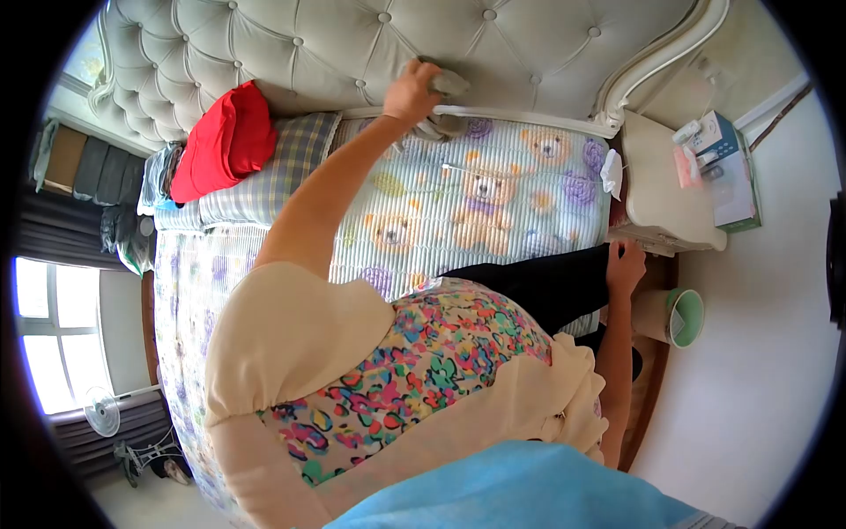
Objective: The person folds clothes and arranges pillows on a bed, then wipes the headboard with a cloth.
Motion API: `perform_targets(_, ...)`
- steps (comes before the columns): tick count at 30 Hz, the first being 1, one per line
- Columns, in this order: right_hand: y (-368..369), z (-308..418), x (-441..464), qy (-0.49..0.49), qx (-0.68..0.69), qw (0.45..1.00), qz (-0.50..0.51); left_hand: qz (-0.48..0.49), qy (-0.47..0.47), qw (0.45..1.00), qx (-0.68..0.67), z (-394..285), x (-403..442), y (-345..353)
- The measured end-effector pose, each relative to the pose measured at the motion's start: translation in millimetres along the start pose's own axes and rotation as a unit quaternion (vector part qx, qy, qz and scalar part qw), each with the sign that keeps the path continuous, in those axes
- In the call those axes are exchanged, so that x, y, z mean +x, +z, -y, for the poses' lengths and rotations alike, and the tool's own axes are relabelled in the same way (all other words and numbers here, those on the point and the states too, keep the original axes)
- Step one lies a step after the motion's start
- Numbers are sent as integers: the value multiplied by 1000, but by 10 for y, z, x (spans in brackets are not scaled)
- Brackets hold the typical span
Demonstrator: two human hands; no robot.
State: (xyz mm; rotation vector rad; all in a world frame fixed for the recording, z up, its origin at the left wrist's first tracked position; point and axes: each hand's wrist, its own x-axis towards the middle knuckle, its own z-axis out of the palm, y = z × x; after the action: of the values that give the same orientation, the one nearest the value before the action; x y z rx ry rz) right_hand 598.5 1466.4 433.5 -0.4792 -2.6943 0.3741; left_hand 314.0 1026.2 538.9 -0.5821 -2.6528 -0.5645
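My left hand (412, 92) reaches up to the tufted headboard (330, 55), its fingers closed around a grey cloth (450, 83). Part of the cloth hangs below the hand, by the headboard's lower white rail. My right hand (625, 266) is low at the right, beside my black-trousered leg and near the nightstand (661, 172). Its fingers are curled together, and whatever they hold, if anything, is hidden. Between my hands lies the quilted bed cover (423, 189) with a teddy bear and flower pattern. A thin white stick-like item (458, 167) rests on it.
A red pillow (231, 141) leans on a plaid pillow (304, 150) at the left. Boxes and small bottles (727, 167) stand on the nightstand, with a white tissue (612, 173) at its edge. A bin (674, 316) is on the floor; a fan (102, 413) stands far left.
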Motion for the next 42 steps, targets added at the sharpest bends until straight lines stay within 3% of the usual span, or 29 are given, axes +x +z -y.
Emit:
perform_targets(2, -58, 42, -32, 4, 0, 1000, 18, -91, -52, 994, -39, -111, 199, -341)
perform_targets(4, -42, 38, -30, 3, -3, 1000, 23, -276, -8, 961, -31, -305, 559, -786)
perform_targets(5, -23, 40, 6, 4, -5, 1000, 21, -307, -67, 949, 14, -346, 772, -903)
perform_targets(8, 42, 20, 24, -4, -12, 1000, 15, -380, -15, 923, -59, -612, 1025, -1269)
perform_targets(10, 70, 35, 31, -3, -12, 1000, 11, -310, -53, 946, -76, -628, 1153, -1141)
perform_targets(11, 57, 24, 29, 4, -18, 1000, 9, -331, 57, 942, 19, -237, 1202, -698)
perform_targets(14, -15, 23, 18, 20, -18, 999, 35, -291, 33, 956, -19, -192, 924, -460)
perform_targets(17, 6, 52, 5, 20, 2, 999, 41, -30, 16, 998, 48, 24, 356, -370)
perform_targets(19, -4, -7, -22, 22, 16, 999, 38, 70, 69, 993, 70, 377, -9, -240)
perform_targets(20, -2, -30, -53, 5, 13, 1000, 23, 66, 68, 993, 72, 409, -85, -346)
perform_targets(22, 21, -54, -38, -22, 14, 1000, 3, 20, -61, 996, 60, 456, -156, -589)
perform_targets(24, 33, -59, -44, -14, 26, 1000, 9, -135, -59, 987, 58, 428, -32, -983)
perform_targets(26, 62, -80, -19, -19, 16, 999, 29, -176, -139, 972, 74, 507, 333, -1461)
perform_targets(27, 68, -96, 6, -11, 1, 999, 46, -249, -89, 964, 3, 238, 363, -1668)
perform_targets(29, 77, -76, 30, 0, -14, 999, 52, -370, -121, 921, -29, 340, 722, -1974)
perform_targets(31, 59, -52, 25, 12, -32, 997, 63, -415, -187, 888, -66, 230, 796, -2198)
perform_targets(32, 51, -32, 28, 16, -31, 998, 61, -471, -118, 870, -85, 671, 917, -1872)
perform_targets(33, 55, -2, 34, 22, -28, 998, 59, -364, -173, 911, -82, 591, 767, -1774)
perform_targets(35, 60, 32, 80, 30, -34, 996, 75, -328, -156, 928, 79, 930, 368, -966)
perform_targets(37, 45, -5, 49, 40, -44, 994, 93, -182, -218, 958, 52, 996, -58, -686)
perform_targets(39, 41, -55, 30, 18, -35, 996, 82, -55, -199, 977, 41, 1230, -482, -531)
perform_targets(41, 21, -97, -25, 3, -26, 997, 68, -71, -244, 967, 38, 1454, -745, -532)
perform_targets(42, 26, -91, -22, -15, -13, 998, 54, -130, -261, 956, 29, 1429, -734, -684)
